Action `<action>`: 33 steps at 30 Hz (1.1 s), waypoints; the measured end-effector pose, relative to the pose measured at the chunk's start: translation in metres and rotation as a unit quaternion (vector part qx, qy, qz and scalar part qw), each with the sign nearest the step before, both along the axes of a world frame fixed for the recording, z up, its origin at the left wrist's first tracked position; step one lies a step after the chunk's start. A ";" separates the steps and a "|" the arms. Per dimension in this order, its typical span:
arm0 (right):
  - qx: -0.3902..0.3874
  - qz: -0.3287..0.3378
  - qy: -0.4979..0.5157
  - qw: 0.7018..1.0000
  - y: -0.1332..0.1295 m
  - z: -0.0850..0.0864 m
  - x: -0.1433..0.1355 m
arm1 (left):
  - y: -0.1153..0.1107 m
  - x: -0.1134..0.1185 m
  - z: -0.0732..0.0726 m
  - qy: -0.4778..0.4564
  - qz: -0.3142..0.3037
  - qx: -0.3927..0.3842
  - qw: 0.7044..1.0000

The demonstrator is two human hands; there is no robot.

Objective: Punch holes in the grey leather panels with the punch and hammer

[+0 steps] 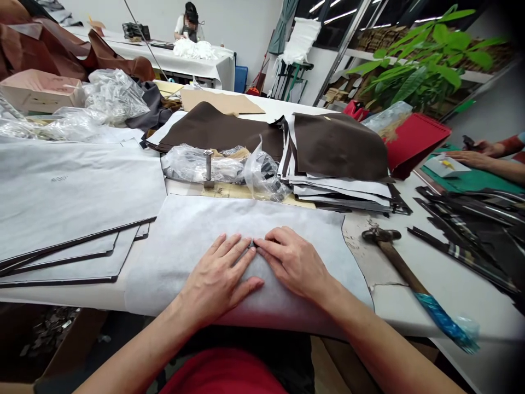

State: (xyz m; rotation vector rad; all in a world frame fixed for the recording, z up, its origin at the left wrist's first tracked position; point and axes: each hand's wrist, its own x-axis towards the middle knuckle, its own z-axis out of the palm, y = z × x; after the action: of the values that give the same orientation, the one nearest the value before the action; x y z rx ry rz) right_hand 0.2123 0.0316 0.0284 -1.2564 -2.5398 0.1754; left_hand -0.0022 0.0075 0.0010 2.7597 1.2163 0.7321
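A pale grey-white sheet [180,230] lies across the table's front edge. On it my left hand [223,273] rests flat with its fingers spread. My right hand [293,262] is beside it, its fingers bent and pressed together at a small dark metallic piece [251,244] on the sheet. The fingertips of both hands nearly meet at this piece, which is too small to make out well. Right of the sheet lies a hammer [404,268] with blue wrapping on its handle.
Behind the sheet stand a metal post tool [209,167] and plastic bags [266,175]. Stacked brown pieces [340,148] lie behind right, pale sheets [77,202] at left, dark strips [471,230] at far right. A person's hands [476,156] are at right; another person [190,24] works behind.
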 end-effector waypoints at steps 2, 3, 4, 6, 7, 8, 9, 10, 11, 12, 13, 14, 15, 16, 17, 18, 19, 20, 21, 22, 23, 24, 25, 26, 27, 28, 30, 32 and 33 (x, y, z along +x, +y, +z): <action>0.029 -0.001 -0.071 0.997 -0.010 0.007 0.000 | 0.000 0.000 0.000 0.003 0.002 -0.008 1.000; 0.036 -0.002 -0.099 0.994 -0.011 0.012 0.001 | -0.001 0.000 0.000 0.006 0.003 -0.012 1.000; 0.031 0.003 -0.116 0.993 -0.009 0.017 0.001 | -0.001 -0.001 0.001 0.008 0.003 -0.016 1.000; -0.002 0.020 -0.103 0.994 0.012 0.026 -0.003 | -0.001 0.000 0.001 0.011 0.002 -0.024 1.000; -0.015 0.020 -0.071 0.997 0.030 0.030 -0.009 | 0.000 0.000 0.002 0.011 0.002 -0.027 1.000; -0.030 0.016 -0.028 0.999 0.051 0.033 -0.019 | 0.000 0.000 0.002 0.009 0.001 -0.029 1.000; -0.024 -0.008 0.026 0.999 0.075 0.034 -0.032 | 0.000 0.000 0.003 0.007 0.001 -0.031 1.000; -0.027 -0.031 0.075 0.996 0.100 0.033 -0.048 | 0.001 0.000 0.003 0.004 0.001 -0.031 1.000; -0.049 -0.038 0.108 0.992 0.124 0.030 -0.066 | 0.001 0.000 0.003 0.001 0.002 -0.032 1.000; -0.072 -0.031 0.120 0.990 0.145 0.026 -0.084 | 0.001 -0.001 0.004 -0.003 0.003 -0.032 0.999; -0.080 -0.024 0.118 0.990 0.162 0.022 -0.100 | 0.001 -0.001 0.004 -0.007 0.003 -0.033 0.999; -0.087 -0.021 0.116 0.989 0.174 0.018 -0.112 | 0.001 -0.001 0.004 -0.010 0.002 -0.033 0.999; -0.092 -0.020 0.109 0.990 0.182 0.015 -0.120 | 0.001 -0.001 0.004 -0.012 0.001 -0.034 0.999; -0.095 -0.024 0.102 0.990 0.184 0.014 -0.122 | 0.001 -0.001 0.003 -0.014 0.000 -0.034 0.999; -0.099 -0.030 0.097 0.990 0.181 0.016 -0.118 | 0.001 -0.001 0.003 -0.015 -0.001 -0.035 0.999; -0.099 -0.036 0.092 0.990 0.173 0.020 -0.109 | 0.001 -0.001 0.003 -0.015 -0.001 -0.036 0.999; -0.096 -0.044 0.093 0.990 0.161 0.025 -0.096 | 0.001 -0.001 0.003 -0.015 -0.001 -0.036 0.999; -0.092 -0.055 0.109 0.988 0.145 0.031 -0.080 | 0.001 -0.001 0.002 -0.015 -0.001 -0.036 0.999; -0.088 -0.066 0.128 0.986 0.128 0.036 -0.062 | 0.001 -0.001 0.002 -0.015 -0.001 -0.034 0.999; -0.089 -0.084 0.173 0.977 0.108 0.040 -0.045 | 0.001 -0.001 0.001 -0.014 -0.001 -0.033 0.999; -0.104 -0.101 0.215 0.966 0.088 0.041 -0.029 | 0.001 -0.001 0.001 -0.012 -0.002 -0.032 0.999; -0.124 -0.110 0.240 0.957 0.069 0.038 -0.016 | 0.000 -0.001 0.001 -0.011 -0.003 -0.032 0.999; -0.133 -0.111 0.256 0.951 0.051 0.033 -0.007 | 0.000 -0.001 0.000 -0.010 -0.004 -0.032 0.999; -0.135 -0.103 0.261 0.950 0.035 0.026 -0.001 | 0.000 -0.001 0.000 -0.009 -0.004 -0.033 0.999; -0.124 -0.089 0.258 0.954 0.022 0.017 0.001 | 0.000 -0.001 -0.001 -0.008 -0.003 -0.032 0.999; -0.105 -0.072 0.253 0.959 0.013 0.009 0.001 | 0.000 -0.001 -0.001 -0.006 -0.001 -0.030 1.000; -0.068 -0.043 0.239 0.968 0.003 -0.005 -0.003 | -0.001 -0.001 -0.001 -0.004 0.001 -0.026 1.000; -0.050 -0.030 0.225 0.973 0.002 -0.011 -0.006 | -0.001 0.000 -0.001 -0.004 0.002 -0.023 1.000; -0.046 -0.026 0.219 0.974 0.003 -0.012 -0.007 | -0.001 0.000 -0.001 -0.006 0.002 -0.022 1.000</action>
State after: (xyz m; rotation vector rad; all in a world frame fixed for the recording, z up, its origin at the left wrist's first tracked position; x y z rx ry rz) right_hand 0.2049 0.0349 0.0162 -1.1638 -2.1393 0.5049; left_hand -0.0025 0.0070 0.0002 2.7152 1.2203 0.7114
